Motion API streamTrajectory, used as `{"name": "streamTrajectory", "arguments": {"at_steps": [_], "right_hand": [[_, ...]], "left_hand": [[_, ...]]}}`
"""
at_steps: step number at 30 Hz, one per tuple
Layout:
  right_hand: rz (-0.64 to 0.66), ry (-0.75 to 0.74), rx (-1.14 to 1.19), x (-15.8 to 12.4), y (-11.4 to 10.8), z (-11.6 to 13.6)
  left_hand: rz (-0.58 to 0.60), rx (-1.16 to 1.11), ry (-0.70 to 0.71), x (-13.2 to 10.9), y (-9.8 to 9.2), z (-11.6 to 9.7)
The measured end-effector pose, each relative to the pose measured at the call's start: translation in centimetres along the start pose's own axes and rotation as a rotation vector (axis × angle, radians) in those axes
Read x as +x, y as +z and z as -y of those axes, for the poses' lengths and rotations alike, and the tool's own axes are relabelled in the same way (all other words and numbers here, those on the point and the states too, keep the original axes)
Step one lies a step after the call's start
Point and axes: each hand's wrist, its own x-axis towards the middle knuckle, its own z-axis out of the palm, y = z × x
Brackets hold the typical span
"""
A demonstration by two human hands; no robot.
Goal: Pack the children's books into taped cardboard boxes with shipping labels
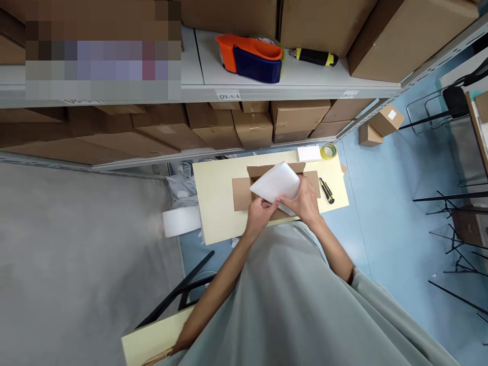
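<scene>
Above an open cardboard box point(241, 194), both my hands hold a white, flat packet point(277, 182) that looks like foam wrap. My left hand point(260, 217) pinches its lower edge, fingers closed. Round its right side my right hand point(305, 201) is closed, with the thumb on the near edge. The packet is tilted and hides much of the box's inside. The box has its flaps spread out on a pale yellow table point(215, 203). A black and yellow utility knife point(327, 191) lies to the right of the box.
A roll of tape point(328, 150) and a small white box point(308, 153) sit at the table's far edge. Behind stands a shelf point(324, 81) with cartons, an orange and blue tape dispenser point(249, 58) and another knife point(314, 57). A white roll point(182, 221) is at left.
</scene>
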Motion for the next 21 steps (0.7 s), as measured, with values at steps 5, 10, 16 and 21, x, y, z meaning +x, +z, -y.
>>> {"name": "streamTrajectory", "arguments": {"at_steps": [5,10,16,21], "right_hand": [[0.083,-0.147,-0.093,2.4,0.7,0.3],[0.222,-0.273,-0.185,5.6,1.6,-0.8],[0.45,-0.441,-0.386,8.1,3.5,-2.9],[0.581,-0.521,-0.506,7.8,6.3,-4.0]], "left_hand": [[-0.015,-0.018,0.049,0.7,-0.5,0.3],[-0.145,0.084,0.17,1.4,-2.7,0.8],[-0.274,0.524,0.459,0.1,-4.6,1.7],[-0.447,0.58,0.342,0.4,-5.0,4.0]]}}
